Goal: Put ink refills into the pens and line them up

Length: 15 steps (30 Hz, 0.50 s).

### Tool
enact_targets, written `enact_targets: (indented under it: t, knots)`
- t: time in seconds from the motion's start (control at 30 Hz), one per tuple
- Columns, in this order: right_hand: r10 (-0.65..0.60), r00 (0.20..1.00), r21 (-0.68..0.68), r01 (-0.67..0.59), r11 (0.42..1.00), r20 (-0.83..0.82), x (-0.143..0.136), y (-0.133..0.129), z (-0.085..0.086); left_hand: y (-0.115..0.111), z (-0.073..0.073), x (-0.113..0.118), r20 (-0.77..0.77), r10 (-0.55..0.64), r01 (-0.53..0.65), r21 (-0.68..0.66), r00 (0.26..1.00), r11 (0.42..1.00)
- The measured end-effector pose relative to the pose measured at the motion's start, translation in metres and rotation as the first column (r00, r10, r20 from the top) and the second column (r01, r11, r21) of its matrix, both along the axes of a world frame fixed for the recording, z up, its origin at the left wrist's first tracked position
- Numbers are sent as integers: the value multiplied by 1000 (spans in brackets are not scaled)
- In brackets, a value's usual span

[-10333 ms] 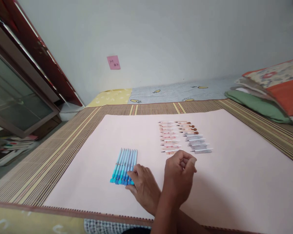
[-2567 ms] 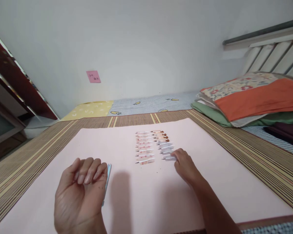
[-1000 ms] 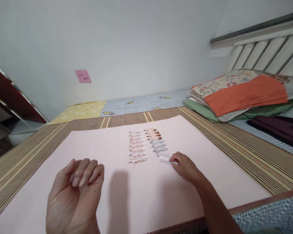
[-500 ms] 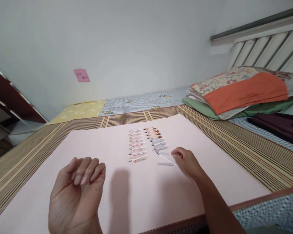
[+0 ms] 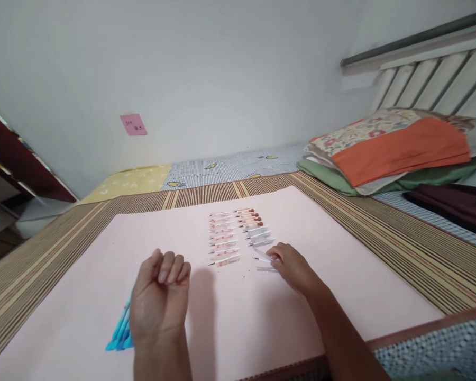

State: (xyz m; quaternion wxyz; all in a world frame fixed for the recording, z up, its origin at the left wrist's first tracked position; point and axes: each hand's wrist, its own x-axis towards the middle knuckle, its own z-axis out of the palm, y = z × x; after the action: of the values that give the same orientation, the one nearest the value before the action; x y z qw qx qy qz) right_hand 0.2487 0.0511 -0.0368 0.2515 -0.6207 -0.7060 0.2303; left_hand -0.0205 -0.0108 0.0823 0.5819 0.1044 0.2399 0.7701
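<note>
My right hand [image 5: 293, 267] has its fingers closed over the back end of a thin white pen refill [image 5: 263, 259] with a dark tip. Clear pen barrels lie close by, one [image 5: 265, 269] just in front of the refill. Beyond are grey pen parts [image 5: 257, 237] and brown-topped pens [image 5: 249, 217]. A column of pink-patterned barrels and refills [image 5: 224, 238] runs alongside on the left. My left hand [image 5: 161, 296] is curled in a fist, palm up, above the sheet, with nothing seen in it. Blue pens [image 5: 119, 333] lie behind it, partly hidden.
A large pale pink sheet [image 5: 143, 233] covers much of the striped mat [image 5: 321, 196]. Folded cloths with an orange band [image 5: 412, 148] are piled at the right, near dark purple fabric [image 5: 452, 203]. A pink note [image 5: 134, 125] is on the wall.
My left hand has moved right and away from me, uncovering the blue pens. My right hand has shifted slightly left over the refill, which now lies more level.
</note>
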Motion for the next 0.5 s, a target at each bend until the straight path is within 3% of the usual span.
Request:
enact_targets:
  t: [0.23, 0.33, 0.5]
  knots:
    - [7, 998, -35, -10, 999, -66, -8, 2, 3, 38, -66, 16, -175, -103, 69, -188, 979, 980]
    - [12, 998, -68, -16, 998, -60, -7, 4, 4, 40, -77, 15, -264, -86, 39, -179, 961, 983]
    - [15, 1000, -57, -14, 998, 11, -5, 4, 5, 39, -81, 19, -382, -68, 5, -163, 922, 987]
